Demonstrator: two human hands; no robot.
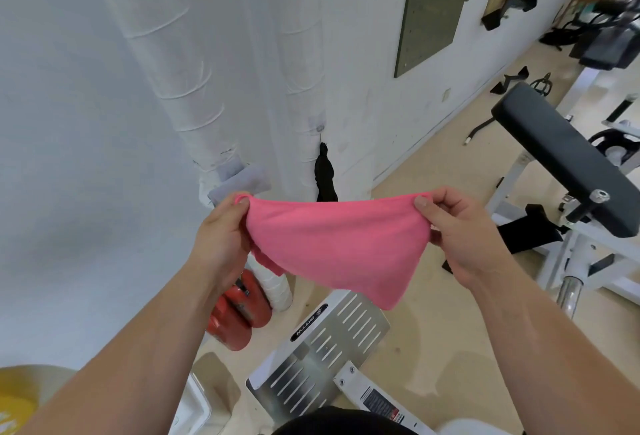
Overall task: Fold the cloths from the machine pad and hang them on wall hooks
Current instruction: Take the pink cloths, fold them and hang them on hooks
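left hand (pixel 221 237) and right hand (pixel 460 230) each pinch a top corner of the pink cloth (pixel 339 244), stretched sideways, wall hook (pixel 320 129) straight ahead above.

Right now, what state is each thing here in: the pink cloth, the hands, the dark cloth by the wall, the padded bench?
Pink microfibre cloth: in the air, stretched between both hands, lower edge sagging.
Left hand: pinching the cloth's left corner.
Right hand: pinching the cloth's right corner.
Black cloth: hanging from a small wall hook.
Black padded machine pad: bare, no cloth on the part in view.
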